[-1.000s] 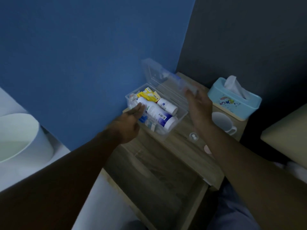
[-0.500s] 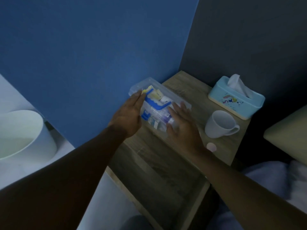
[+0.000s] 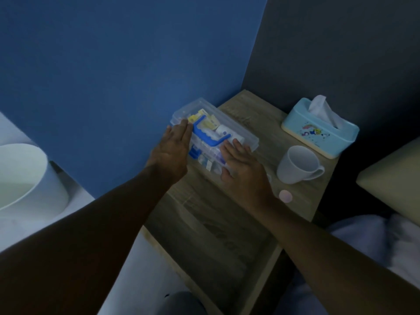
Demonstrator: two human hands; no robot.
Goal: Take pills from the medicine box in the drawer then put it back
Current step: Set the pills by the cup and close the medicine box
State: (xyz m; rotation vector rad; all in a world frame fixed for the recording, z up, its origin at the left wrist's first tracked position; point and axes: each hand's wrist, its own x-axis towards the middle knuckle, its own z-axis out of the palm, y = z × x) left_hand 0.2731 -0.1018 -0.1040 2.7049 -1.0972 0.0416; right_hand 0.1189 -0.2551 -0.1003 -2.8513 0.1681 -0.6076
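A clear plastic medicine box (image 3: 241,133) with a blue handle (image 3: 208,135) on its lid lies closed on the wooden nightstand (image 3: 247,110), against the blue wall. Bottles and yellow packets show through the lid. My left hand (image 3: 173,148) lies flat on the box's left end, fingers together. My right hand (image 3: 241,164) lies flat on its near right end, fingers spread. Below, the open drawer (image 3: 211,230) shows its bare wooden bottom. A small pale round thing (image 3: 285,196), maybe a pill or cap, lies on the nightstand by my right wrist.
A white mug (image 3: 297,164) stands right of the box, with a light-blue tissue box (image 3: 320,130) behind it. A white bin (image 3: 25,178) stands on the floor at left. A beige cushion edge (image 3: 391,180) and pale bedding are at right.
The box's lid was open a second ago and is now shut. Both hands have come down flat onto the lid and stay pressed there.
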